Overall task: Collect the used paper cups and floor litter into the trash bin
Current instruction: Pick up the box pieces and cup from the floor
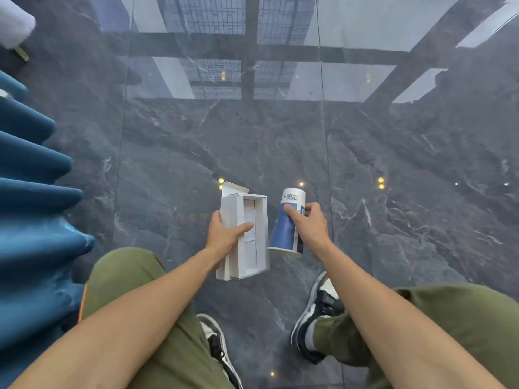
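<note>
My left hand [223,237] grips a white open cardboard box [247,217] by its lower half, its flap pointing away from me. My right hand [310,227] holds a blue and white paper cup [286,228] from its right side, with the cup's rim turned toward me and its base pointing away. Both objects hang side by side above the dark marble floor [224,141], nearly touching. No trash bin is in view.
A blue ribbed upholstered seat [31,220] runs down the left edge. A white object [14,23] sits at the top left corner. My legs in green trousers and dark sneakers [317,310] stand below the hands. The glossy floor reflects windows and ceiling lights.
</note>
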